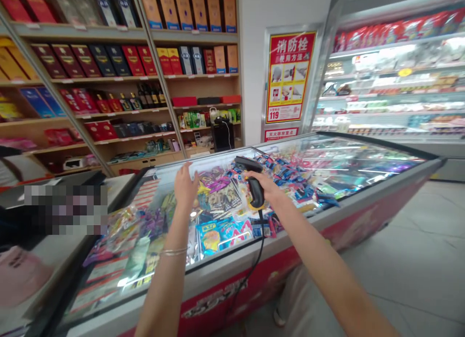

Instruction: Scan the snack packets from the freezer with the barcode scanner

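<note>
My right hand [266, 183] is closed around the grip of a black barcode scanner [256, 192], its head pointing away to the left. A cable runs from the bottom of the grip down past the freezer's front edge. My left hand [186, 186] is raised over the far left part of the chest freezer [261, 247], empty, its fingers apart. Beneath both hands, behind the glass, lie several packaged ice creams, among them blue packs [210, 236], black packs [228, 196] and purple packs [217, 181]. A bracelet circles my left wrist.
A counter [121, 187] with a pink bag [23, 274] adjoins on the left. Shelves [119, 78] of boxes and bottles stand behind. A red fire-hydrant sign [290, 78] hangs on the wall, and a lit display fridge [392, 97] stands at the right.
</note>
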`<state>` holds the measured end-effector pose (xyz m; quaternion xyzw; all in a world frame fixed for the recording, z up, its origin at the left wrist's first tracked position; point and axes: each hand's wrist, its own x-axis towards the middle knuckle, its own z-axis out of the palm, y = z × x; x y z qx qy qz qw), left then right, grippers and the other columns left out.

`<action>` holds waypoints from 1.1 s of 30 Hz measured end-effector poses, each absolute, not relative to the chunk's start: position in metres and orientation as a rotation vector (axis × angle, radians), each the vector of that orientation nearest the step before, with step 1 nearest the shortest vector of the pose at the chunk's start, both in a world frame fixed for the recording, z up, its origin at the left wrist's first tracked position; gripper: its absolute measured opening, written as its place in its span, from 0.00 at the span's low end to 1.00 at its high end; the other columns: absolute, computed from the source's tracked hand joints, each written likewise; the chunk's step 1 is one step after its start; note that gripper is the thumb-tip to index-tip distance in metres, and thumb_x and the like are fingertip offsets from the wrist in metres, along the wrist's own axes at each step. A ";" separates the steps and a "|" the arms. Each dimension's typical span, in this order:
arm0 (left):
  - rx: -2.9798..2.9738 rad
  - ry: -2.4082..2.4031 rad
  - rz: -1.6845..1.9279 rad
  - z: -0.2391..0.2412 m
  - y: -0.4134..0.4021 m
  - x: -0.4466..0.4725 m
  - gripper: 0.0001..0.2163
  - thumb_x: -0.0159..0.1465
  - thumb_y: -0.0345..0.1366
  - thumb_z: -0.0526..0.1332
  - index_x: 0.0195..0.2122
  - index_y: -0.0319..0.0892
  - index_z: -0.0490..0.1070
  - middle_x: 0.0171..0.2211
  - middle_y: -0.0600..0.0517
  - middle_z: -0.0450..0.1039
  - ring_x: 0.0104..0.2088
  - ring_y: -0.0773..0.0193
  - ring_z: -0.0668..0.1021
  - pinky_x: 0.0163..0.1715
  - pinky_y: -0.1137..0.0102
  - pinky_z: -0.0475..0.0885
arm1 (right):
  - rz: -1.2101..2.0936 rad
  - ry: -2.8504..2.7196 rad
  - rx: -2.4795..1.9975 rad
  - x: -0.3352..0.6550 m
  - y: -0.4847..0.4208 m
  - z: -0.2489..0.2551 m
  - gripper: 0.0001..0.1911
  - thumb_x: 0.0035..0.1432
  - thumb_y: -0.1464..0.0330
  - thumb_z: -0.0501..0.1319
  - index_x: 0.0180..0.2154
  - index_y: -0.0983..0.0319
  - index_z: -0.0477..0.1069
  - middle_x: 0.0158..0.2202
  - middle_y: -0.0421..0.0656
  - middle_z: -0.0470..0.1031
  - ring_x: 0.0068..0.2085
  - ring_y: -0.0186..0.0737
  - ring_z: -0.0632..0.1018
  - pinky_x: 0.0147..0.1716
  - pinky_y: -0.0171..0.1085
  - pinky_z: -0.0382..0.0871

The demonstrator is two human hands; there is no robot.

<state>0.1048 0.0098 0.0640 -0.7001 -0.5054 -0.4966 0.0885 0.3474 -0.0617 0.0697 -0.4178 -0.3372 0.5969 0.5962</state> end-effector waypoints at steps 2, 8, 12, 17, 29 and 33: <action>-2.229 -1.458 -1.433 0.057 0.007 0.142 0.18 0.62 0.35 0.53 0.53 0.40 0.63 0.49 0.42 0.70 0.51 0.51 0.72 0.51 0.59 0.66 | 1.345 -0.763 -0.993 0.369 -0.066 0.068 0.05 0.47 0.72 0.66 0.27 0.65 0.71 0.17 0.39 0.71 0.16 0.30 0.70 0.15 0.28 0.69; -2.570 -1.341 -1.234 0.020 0.006 0.216 0.17 0.63 0.35 0.54 0.54 0.42 0.62 0.49 0.43 0.70 0.51 0.53 0.73 0.48 0.61 0.68 | 1.277 -0.676 -1.077 0.418 -0.078 0.051 0.05 0.46 0.75 0.65 0.26 0.65 0.69 0.16 0.38 0.69 0.16 0.30 0.70 0.15 0.28 0.67; -2.733 -1.377 -1.163 -0.005 0.007 0.232 0.15 0.64 0.35 0.52 0.52 0.42 0.63 0.49 0.44 0.70 0.49 0.57 0.74 0.48 0.63 0.68 | 1.255 -0.634 -1.090 0.439 -0.072 0.027 0.04 0.46 0.74 0.65 0.26 0.65 0.70 0.17 0.38 0.70 0.17 0.30 0.71 0.16 0.28 0.68; -2.691 -1.605 -0.967 -0.021 -0.002 0.236 0.17 0.62 0.45 0.55 0.47 0.39 0.64 0.45 0.42 0.70 0.45 0.55 0.74 0.44 0.63 0.68 | 1.294 -0.568 -1.160 0.448 -0.061 -0.005 0.04 0.48 0.73 0.64 0.25 0.66 0.70 0.16 0.39 0.70 0.16 0.29 0.70 0.15 0.27 0.67; -2.723 -2.234 -0.418 -0.025 0.005 0.233 0.24 0.53 0.57 0.59 0.37 0.40 0.71 0.36 0.44 0.77 0.40 0.52 0.78 0.34 0.69 0.65 | 1.338 -0.570 -1.156 0.452 -0.047 -0.033 0.05 0.49 0.71 0.65 0.27 0.66 0.70 0.18 0.40 0.72 0.17 0.31 0.72 0.16 0.28 0.68; -2.697 -2.322 -0.737 -0.029 0.013 0.230 0.23 0.49 0.49 0.67 0.41 0.40 0.71 0.39 0.46 0.77 0.40 0.57 0.78 0.33 0.72 0.66 | 1.336 -0.570 -1.142 0.451 -0.050 -0.031 0.05 0.48 0.71 0.65 0.27 0.66 0.70 0.18 0.40 0.72 0.17 0.31 0.72 0.16 0.28 0.68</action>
